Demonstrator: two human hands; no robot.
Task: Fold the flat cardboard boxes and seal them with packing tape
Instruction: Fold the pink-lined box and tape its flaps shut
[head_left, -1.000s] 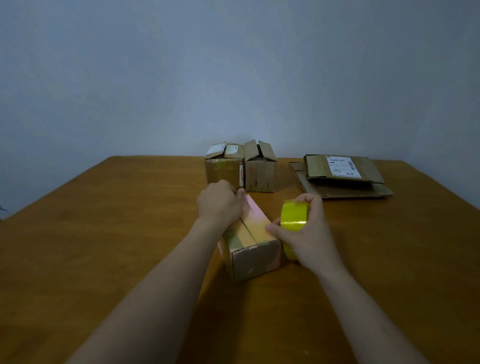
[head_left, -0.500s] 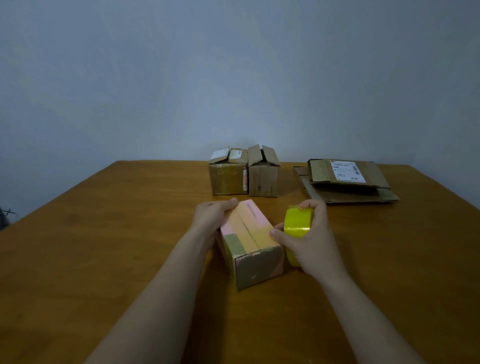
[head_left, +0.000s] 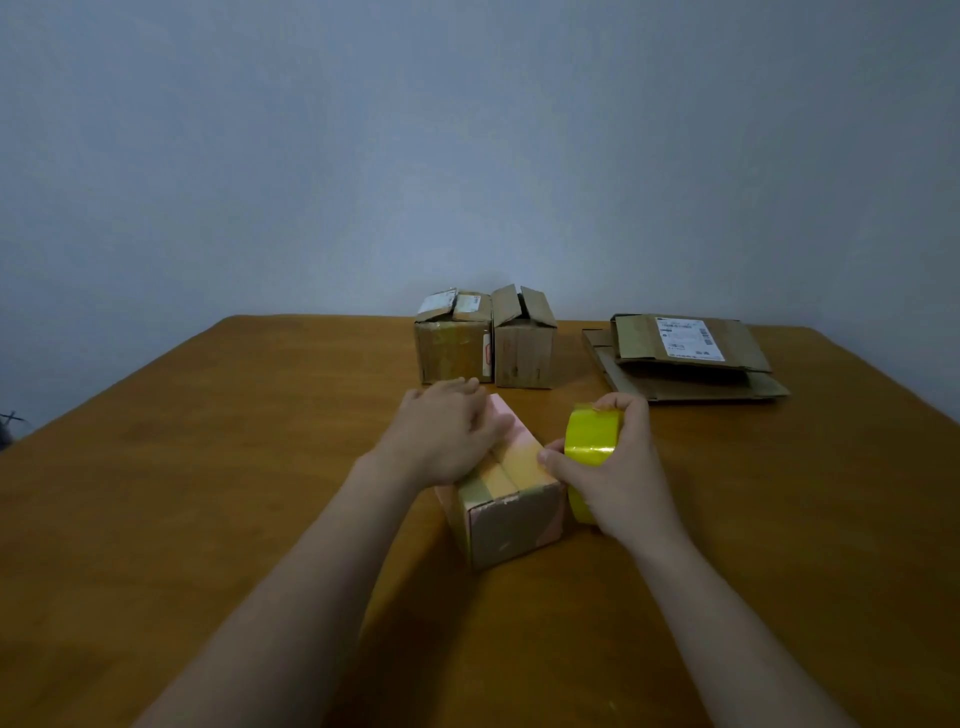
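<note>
A small pinkish cardboard box (head_left: 511, 519) stands on the wooden table (head_left: 208, 493) in front of me, its top flaps closed and a strip of tape across the near part of its top. My left hand (head_left: 447, 436) lies on the box's top with fingers stretched out flat. My right hand (head_left: 618, 467) grips a roll of yellow packing tape (head_left: 589, 434) held upright just right of the box, with its thumb touching the box's top edge.
Two folded brown boxes (head_left: 485, 348) with loose top flaps stand side by side at the table's far edge. To their right lies a stack of flat cardboard boxes (head_left: 685, 358), the top one bearing a white label. A grey wall rises behind.
My left hand moved from the box's far left corner onto its top, fingers now flat across it. The right hand and tape roll stayed beside the box.
</note>
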